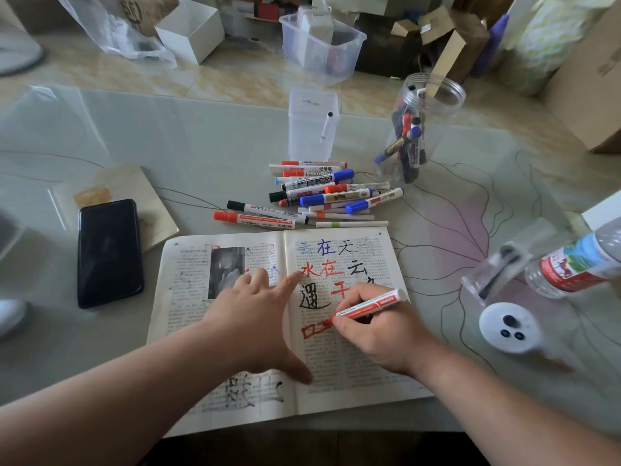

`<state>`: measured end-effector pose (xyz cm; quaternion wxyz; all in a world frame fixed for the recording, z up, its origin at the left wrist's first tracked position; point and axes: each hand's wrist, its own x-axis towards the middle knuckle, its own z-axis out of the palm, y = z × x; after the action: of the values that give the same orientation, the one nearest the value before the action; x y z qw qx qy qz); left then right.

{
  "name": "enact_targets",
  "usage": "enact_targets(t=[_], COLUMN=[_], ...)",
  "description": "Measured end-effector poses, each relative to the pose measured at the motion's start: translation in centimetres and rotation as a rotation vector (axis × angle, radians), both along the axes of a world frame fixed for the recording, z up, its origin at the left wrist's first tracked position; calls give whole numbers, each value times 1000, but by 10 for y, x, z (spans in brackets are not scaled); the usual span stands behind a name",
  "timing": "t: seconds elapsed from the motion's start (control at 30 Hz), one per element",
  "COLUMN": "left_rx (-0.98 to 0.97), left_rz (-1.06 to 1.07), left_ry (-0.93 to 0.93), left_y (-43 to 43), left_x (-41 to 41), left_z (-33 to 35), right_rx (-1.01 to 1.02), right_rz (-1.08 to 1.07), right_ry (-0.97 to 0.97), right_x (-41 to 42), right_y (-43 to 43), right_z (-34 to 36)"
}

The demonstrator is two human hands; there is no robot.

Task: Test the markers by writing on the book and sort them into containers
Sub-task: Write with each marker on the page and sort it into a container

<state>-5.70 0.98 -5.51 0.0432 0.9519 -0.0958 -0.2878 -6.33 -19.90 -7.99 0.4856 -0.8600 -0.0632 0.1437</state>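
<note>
Head view shows the open book [353,381] pinned flat by the straight, spread fingers of the left hand [255,317], while the right hand [379,331] pinches the red marker [369,306], its tip on the page just left of the grip. Keep the page pinned and the strokes short and even to judge ink flow. Beyond the grip, the loose markers [319,196], square container [312,136] and jar [433,142] leave bare table between them; the water bottle [571,264] sits near on the right.

The left hand [255,317] and right hand [373,334] are bare, with both forearms [117,391] bare to the view's edge.
</note>
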Motion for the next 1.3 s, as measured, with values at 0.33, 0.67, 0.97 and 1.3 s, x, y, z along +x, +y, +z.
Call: enact_targets(t=[0.33,0.67,0.97,1.3], left_rx=[-2,3,-458,-869], left_rz=[7,-6,53,61], left_ry=[-8,-10,-130,-134], left_y=[0,-1,2,-1], left_x=[0,0,2,-7], left_z=[-1,0,25,48], right_rx=[-72,-37,476,523], right_rz=[106,141,-95,-5], right_ry=[100,131,179,45], right_x=[1,4,17,-1], right_y=[3,1,-8,-14], right_z=[10,19,60,90])
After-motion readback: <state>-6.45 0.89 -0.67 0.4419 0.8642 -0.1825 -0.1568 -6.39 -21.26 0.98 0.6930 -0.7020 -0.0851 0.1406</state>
